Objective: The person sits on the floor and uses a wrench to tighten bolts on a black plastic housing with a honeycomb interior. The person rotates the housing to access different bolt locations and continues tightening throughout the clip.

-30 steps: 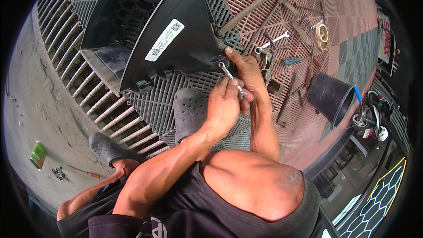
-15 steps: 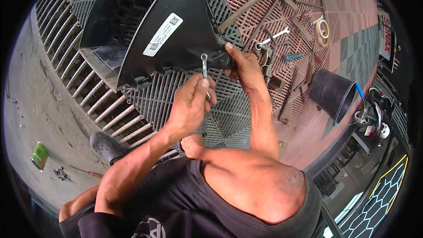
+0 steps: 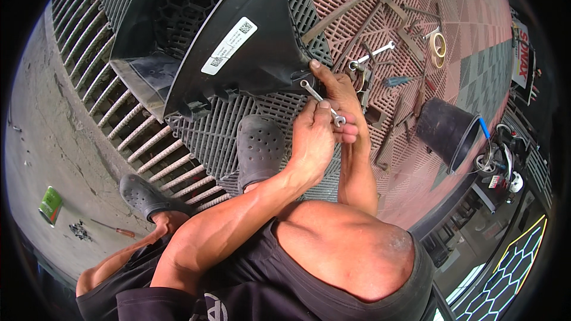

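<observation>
My left hand (image 3: 312, 137) has its grip clamped on a small silver wrench (image 3: 321, 103). The shaft runs through my fingers, one end poking out past my knuckles on the right and the other end slanting up and left to the lower right corner of the big black plastic car part (image 3: 238, 59), where it touches or sits just at the edge. My right hand (image 3: 336, 86) rests against that same corner, thumb pressed onto the plastic just above the wrench head; its fingers are curled under my left hand, and I cannot tell whether they are closed on anything.

The car part lies on the grey grid floor (image 3: 202, 137), tilted, with a white sticker (image 3: 229, 46) on its sloped face and a honeycomb mesh showing inside. My right foot in a grey clog (image 3: 260, 148) is planted on the grid just below the part; the other clog (image 3: 143, 196) sits on the metal bars at the floor's edge, beside the bare concrete.

Past my hands, on the red grid tiles (image 3: 470, 18), lie a second wrench (image 3: 372, 55), a roll of tape (image 3: 438, 43) and some long metal strips. A black bucket (image 3: 446, 131) lies tipped on its side to the right. Out on the concrete at the left are a green packet (image 3: 50, 205) and a screwdriver (image 3: 113, 229).
</observation>
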`<state>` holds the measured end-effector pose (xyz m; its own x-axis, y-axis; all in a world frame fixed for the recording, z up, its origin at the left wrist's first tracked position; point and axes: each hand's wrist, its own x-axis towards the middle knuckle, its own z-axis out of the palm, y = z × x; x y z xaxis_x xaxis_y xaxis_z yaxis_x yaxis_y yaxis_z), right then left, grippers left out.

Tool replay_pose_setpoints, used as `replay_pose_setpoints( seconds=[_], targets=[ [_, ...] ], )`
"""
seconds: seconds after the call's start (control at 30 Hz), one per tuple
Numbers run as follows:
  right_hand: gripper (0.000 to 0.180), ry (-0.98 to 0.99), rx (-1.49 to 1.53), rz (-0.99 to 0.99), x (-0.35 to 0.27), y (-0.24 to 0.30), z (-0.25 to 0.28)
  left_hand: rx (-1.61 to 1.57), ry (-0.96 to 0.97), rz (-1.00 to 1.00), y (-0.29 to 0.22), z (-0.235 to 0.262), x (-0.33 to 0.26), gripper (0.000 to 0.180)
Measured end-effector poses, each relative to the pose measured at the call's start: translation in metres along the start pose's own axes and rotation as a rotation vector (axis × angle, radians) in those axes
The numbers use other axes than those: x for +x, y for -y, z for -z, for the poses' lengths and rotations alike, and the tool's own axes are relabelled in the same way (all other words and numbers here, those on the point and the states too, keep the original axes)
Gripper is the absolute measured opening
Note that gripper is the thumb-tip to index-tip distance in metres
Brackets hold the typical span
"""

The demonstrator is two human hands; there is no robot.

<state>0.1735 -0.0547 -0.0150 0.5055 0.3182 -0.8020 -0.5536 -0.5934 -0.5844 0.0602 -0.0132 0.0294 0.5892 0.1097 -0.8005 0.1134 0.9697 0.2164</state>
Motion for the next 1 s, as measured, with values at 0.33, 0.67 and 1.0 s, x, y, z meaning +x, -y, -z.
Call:
replay_pose_setpoints(
  seconds=[0.33,0.67,1.0],
  targets=[
    [0.055,0.007,0.024,0.072,0.014,-0.017,0.006,0.962,0.168,-0.228,-0.024,0.080,0.013,0.035],
    [0.053,-0.018,0.043,0.105,0.003,-0.011,-0.001,0.829,0.167,-0.245,-0.052,0.096,-0.006,0.034],
    [0.045,-0.015,-0.023,0.012,-0.012,0.001,-0.002,0.240,0.076,-0.061,-0.002,0.035,-0.012,0.031]
  ],
)
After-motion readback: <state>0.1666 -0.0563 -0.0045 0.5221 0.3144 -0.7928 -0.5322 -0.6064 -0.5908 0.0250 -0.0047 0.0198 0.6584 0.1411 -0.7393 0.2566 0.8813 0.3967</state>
